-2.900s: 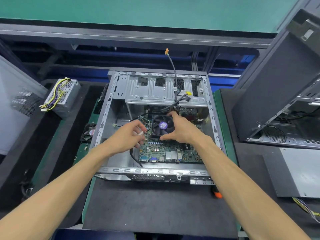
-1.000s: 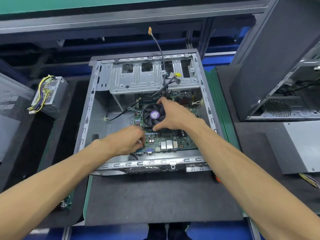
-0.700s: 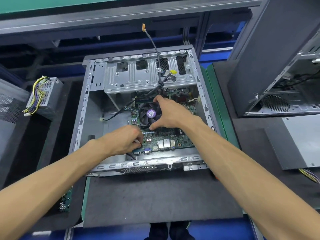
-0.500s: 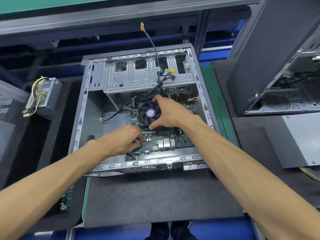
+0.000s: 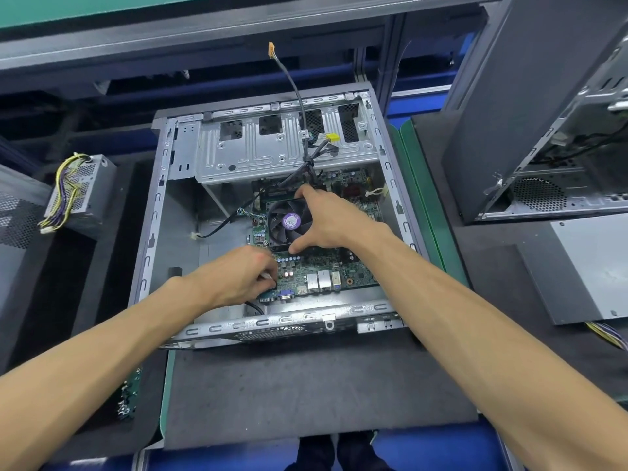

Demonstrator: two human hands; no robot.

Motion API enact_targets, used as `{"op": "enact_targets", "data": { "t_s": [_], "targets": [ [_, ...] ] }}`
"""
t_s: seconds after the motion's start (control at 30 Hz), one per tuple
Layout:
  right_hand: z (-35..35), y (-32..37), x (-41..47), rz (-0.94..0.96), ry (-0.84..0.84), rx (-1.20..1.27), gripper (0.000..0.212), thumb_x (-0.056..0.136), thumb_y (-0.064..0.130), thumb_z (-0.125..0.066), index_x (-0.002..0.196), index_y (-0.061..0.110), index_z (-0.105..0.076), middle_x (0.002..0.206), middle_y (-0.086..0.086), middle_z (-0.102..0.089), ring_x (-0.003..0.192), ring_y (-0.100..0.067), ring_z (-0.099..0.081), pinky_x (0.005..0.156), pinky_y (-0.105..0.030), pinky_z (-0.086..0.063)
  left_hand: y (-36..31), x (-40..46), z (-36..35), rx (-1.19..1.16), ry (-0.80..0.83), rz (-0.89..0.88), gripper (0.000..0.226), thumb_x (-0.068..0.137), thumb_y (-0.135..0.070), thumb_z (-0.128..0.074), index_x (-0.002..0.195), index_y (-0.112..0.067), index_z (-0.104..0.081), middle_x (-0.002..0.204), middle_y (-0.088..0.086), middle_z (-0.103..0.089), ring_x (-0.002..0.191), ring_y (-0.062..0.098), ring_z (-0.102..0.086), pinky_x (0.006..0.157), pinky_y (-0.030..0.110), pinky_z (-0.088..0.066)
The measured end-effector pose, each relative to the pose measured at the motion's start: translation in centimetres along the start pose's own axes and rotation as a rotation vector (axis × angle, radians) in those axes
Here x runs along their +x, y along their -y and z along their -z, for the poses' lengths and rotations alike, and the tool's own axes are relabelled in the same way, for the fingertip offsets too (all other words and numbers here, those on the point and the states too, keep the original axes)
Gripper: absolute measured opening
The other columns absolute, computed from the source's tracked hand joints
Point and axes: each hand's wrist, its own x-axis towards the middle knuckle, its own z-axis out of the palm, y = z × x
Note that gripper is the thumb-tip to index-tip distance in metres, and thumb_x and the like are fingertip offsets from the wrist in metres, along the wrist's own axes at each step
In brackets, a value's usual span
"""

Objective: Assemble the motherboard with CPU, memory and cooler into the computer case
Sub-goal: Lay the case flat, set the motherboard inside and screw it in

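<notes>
The open grey metal computer case [image 5: 149, 253] is laid flat on the dark tabletop [image 5: 306, 385]. The green motherboard [image 5: 326, 266] is already inside it, toward the 3 o'clock side of the case floor. The black round cooler fan with a purple sticker [image 5: 289, 223] is seen mounted on the board (the CPU would be hidden under it). A memory stick cannot be picked out clearly.

The fan is spanned by the right hand [image 5: 333, 222], with thumb and fingers spread wide across it. The board's corner at 7 o'clock is held by the left hand [image 5: 238, 277], its fingers curled and pinching there beside a small white piece.

The board looks placed but not yet fixed. Screws and loose cables [image 5: 299, 96] are judged to be left.
</notes>
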Motion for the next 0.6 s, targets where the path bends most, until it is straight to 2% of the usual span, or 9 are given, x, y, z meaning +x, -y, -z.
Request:
{"op": "enact_targets", "data": {
  "t_s": [0.5,0.6],
  "targets": [
    [0.02,0.02,0.10,0.002,0.012,0.019,0.115,0.060,0.050,-0.094,0.151,0.016,-0.031,0.143,-0.011,-0.052,0.126,-0.031,-0.053,0.096,-0.044,-0.051,-0.09,0.13,0.00,0.038,-0.006,-0.045,0.012,0.091,-0.019,-0.064,0.094,-0.013,-0.073,0.097,0.001,-0.067,0.092,0.019,-0.062,0.083,0.032,-0.049],
    [-0.09,-0.08,0.15,-0.002,0.006,0.038,0.115,0.060,0.049,-0.094,0.150,0.016,-0.031,0.142,-0.012,-0.053,0.125,-0.031,-0.053,0.092,-0.040,-0.049,-0.19,0.24,0.04,0.049,0.003,-0.044,0.013,0.092,-0.020,-0.063,0.096,-0.013,-0.073,0.099,0.001,-0.066,0.094,0.020,-0.061,0.085,0.035,-0.049]
  ]
}}
